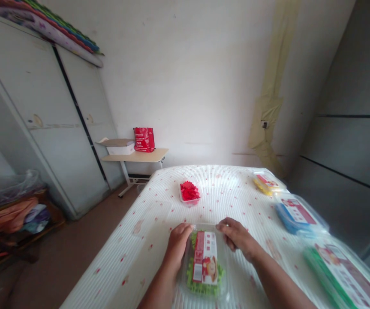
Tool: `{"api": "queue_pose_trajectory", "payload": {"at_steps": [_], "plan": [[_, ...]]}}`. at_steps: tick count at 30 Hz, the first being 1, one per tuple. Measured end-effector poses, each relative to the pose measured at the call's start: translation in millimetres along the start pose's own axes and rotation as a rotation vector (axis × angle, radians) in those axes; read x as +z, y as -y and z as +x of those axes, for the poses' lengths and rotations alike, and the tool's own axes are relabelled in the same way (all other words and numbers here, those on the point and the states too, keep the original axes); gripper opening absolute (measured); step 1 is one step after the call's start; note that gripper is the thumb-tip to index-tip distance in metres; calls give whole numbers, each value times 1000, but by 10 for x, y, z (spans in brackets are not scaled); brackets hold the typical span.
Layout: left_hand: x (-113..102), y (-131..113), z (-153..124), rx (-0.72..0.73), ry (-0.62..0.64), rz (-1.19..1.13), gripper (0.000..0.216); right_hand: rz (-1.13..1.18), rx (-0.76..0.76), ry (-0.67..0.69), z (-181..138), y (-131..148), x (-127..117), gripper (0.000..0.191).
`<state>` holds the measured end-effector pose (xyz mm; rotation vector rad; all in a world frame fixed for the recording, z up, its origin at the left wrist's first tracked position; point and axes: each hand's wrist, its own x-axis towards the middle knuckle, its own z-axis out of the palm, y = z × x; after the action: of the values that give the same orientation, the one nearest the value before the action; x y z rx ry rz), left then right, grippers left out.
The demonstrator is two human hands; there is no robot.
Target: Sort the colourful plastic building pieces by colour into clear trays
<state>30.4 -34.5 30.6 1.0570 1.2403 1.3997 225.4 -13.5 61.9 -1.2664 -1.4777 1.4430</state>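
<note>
A clear plastic box [206, 264] full of green building pieces, with a red and white label on its lid, lies on the table right in front of me. My left hand [178, 242] grips its far left corner with the fingers curled over the edge. My right hand [236, 235] grips the far right corner the same way. Farther back in the middle of the table stands a small open tub of red pieces [189, 192].
The table [236, 184] has a white cloth with small red marks. Along its right side lie a yellow box [267, 182], a blue box [297, 216] and a green box [339, 274]. A small side table [136, 156] with a red bag stands by the wall, next to a grey wardrobe [43, 128].
</note>
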Motion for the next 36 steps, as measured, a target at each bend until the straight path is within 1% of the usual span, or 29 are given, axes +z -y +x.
{"api": "queue_pose_trajectory", "payload": {"at_steps": [2, 4, 6, 8, 9, 10, 12, 14, 16, 18, 19, 20, 21, 24, 27, 30, 32, 34, 36], "plan": [[-44, -18, -63, -8, 32, 43, 31, -56, 43, 26, -72, -7, -8, 24], [-89, -12, -135, -70, 51, 67, 34, -82, 94, 66, -140, -42, 7, 22], [-125, 16, -206, -133, 82, 62, 34, -59, 124, 86, -189, -79, 36, 19], [-149, 55, -266, -155, 116, 52, 37, -16, 133, 58, -197, -97, 46, 16], [-157, 73, -290, -151, 122, 52, 42, -4, 131, 29, -182, -97, 31, 14], [-163, 89, -309, -144, 120, 57, 48, -11, 128, -10, -155, -92, -5, 13], [-172, 114, -336, -126, 111, 73, 59, -119, 118, -150, -76, -70, -139, 13], [-178, 139, -349, -122, 117, 84, 61, -272, 109, -321, 8, -36, -338, 13], [-178, 172, -352, -118, 112, 102, 57, -402, 74, -495, 56, 5, -543, 15], [-165, 209, -351, -79, 91, 143, 55, -554, -17, -676, 43, 53, -687, 27], [-151, 222, -348, -45, 94, 182, 55, -648, -77, -749, 13, 76, -722, 33], [-128, 228, -344, 5, 110, 233, 56, -742, -136, -799, -29, 97, -731, 35], [-96, 222, -337, 66, 141, 296, 58, -821, -181, -813, -79, 111, -718, 35], [59, 142, -273, 260, 243, 522, 63, -962, -215, -719, -240, 87, -596, 26], [268, 50, -109, 397, 300, 688, 68, -1035, -185, -564, -367, -63, -476, 25], [456, 59, 130, 474, 361, 766, 70, -1050, -162, -383, -473, -259, -432, 23], [558, 126, 280, 515, 397, 771, 68, -1037, -156, -298, -549, -357, -441, 22], [657, 211, 392, 540, 392, 762, 61, -1015, -156, -253, -622, -414, -463, 22], [772, 287, 460, 553, 344, 755, 52, -998, -152, -231, -674, -445, -485, 21]]}}
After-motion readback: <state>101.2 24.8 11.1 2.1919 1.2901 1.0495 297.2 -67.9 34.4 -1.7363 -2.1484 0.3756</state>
